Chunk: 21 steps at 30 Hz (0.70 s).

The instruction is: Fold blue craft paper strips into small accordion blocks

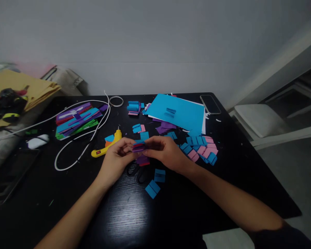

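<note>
Between my two hands is a small stack of folded paper pieces (138, 146), blue on top with red and purple below. My left hand (121, 152) pinches its left end, and my right hand (160, 150) pinches the right end. Purple and red paper pieces (143, 159) show just below the stack. Black scissor handles (138, 172) lie under my hands, the blades hidden. A yellow glue gun (107, 145) rests beside my left hand. Two creased blue paper squares (155, 183) lie nearer to me, and several blue and pink folded pieces (199, 147) spread right of my right hand.
A white cable (67, 169) loops around a pile of coloured foam or paper strips (77, 121) on the left. Blue sheets (181, 110) and a phone (209, 104) lie at the back right. A metal ring (116, 101) sits near the wall. A chair (257, 121) stands at right.
</note>
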Tool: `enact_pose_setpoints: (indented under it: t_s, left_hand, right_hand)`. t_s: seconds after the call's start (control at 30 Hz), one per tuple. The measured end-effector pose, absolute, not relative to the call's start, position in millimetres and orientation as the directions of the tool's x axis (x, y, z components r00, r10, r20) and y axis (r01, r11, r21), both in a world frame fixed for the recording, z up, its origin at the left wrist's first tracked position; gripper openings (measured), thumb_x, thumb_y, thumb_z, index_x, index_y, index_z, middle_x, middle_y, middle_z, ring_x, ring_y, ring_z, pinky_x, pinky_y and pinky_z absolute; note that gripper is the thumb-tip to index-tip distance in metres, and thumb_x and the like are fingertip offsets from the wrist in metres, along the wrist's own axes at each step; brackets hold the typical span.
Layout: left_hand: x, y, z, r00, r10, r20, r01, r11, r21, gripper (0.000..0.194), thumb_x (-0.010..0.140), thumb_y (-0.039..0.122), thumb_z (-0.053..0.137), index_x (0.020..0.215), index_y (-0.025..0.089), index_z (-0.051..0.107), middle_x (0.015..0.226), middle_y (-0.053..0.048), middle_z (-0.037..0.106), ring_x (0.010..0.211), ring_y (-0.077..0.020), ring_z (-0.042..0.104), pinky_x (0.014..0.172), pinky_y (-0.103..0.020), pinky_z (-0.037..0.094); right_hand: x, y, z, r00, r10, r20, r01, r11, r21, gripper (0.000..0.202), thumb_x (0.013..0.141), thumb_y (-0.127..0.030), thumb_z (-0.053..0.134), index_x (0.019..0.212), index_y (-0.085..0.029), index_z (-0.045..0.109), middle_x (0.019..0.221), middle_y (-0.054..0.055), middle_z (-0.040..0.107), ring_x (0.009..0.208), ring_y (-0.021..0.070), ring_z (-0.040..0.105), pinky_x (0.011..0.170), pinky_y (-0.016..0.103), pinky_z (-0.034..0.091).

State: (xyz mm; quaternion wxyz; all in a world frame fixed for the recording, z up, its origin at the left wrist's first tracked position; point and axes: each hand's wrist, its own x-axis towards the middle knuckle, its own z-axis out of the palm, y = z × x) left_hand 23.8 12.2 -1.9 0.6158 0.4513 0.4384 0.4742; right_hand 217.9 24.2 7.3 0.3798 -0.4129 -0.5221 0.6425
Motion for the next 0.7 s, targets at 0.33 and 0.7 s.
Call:
enact_pose_setpoints:
  t_s: [0.33,0.7]
  left_hand:
    - [25,9,4,0.168,0.979,-0.117,-0.115,0.138,0.984,0.017,0.071,0.019,0.082,0.083,0.017,0.070,0.065,0.002,0.071,0.060,-0.0117,0.067,0.060,-0.019,0.050]
    - [32,23,37,0.245,0.969,0.021,0.136,-0.056,0.989,0.008,0.077,0.020,0.068,0.084,0.020,0.064,0.070,0.003,0.065,0.062,-0.0119,0.061,0.059,-0.022,0.047]
  right_hand:
    - [219,26,7,-0.332,0.935,-0.125,-0.024,-0.141,-0.990,0.021,0.075,-0.028,0.085,0.093,-0.020,0.077,0.094,0.003,0.078,0.087,0.0197,0.075,0.090,0.040,0.060]
    - [222,26,13,-0.286,0.953,-0.102,-0.099,-0.136,-0.986,0.032,0.072,-0.035,0.091,0.096,-0.021,0.075,0.099,0.005,0.079,0.095,0.0228,0.076,0.095,0.042,0.060]
